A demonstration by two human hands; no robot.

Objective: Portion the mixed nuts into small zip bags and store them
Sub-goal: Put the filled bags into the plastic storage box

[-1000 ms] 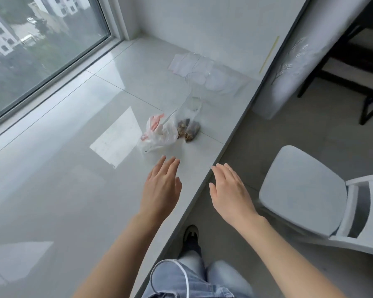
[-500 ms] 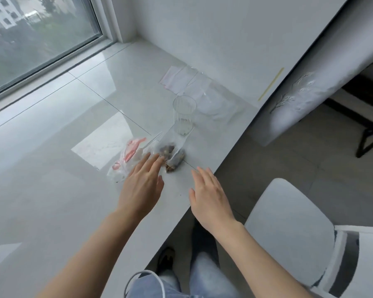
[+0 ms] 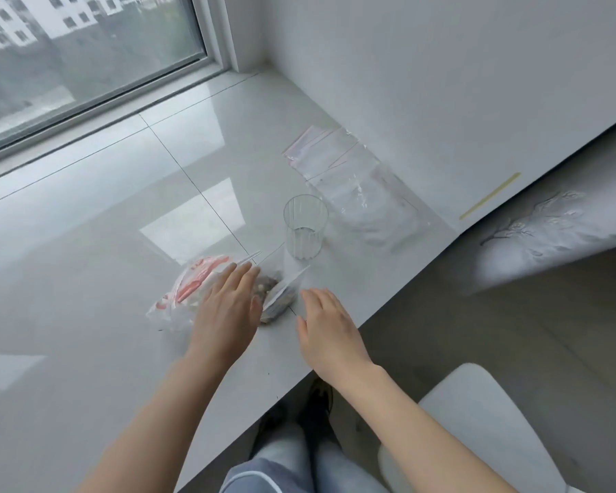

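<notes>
The left hand (image 3: 228,311), fingers straight, lies over the red-printed plastic bag (image 3: 189,290) and bag of nuts (image 3: 276,297). The right hand (image 3: 329,329) hovers beside them, fingers relaxed, holding nothing.

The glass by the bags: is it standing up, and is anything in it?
Upright and apparently empty: the glass stands on the counter, rim up, with nothing visible through its clear ribbed wall.

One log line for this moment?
left hand: open, over nut bag | right hand: open, beside it | glass: upright | zip bags: untouched
</notes>
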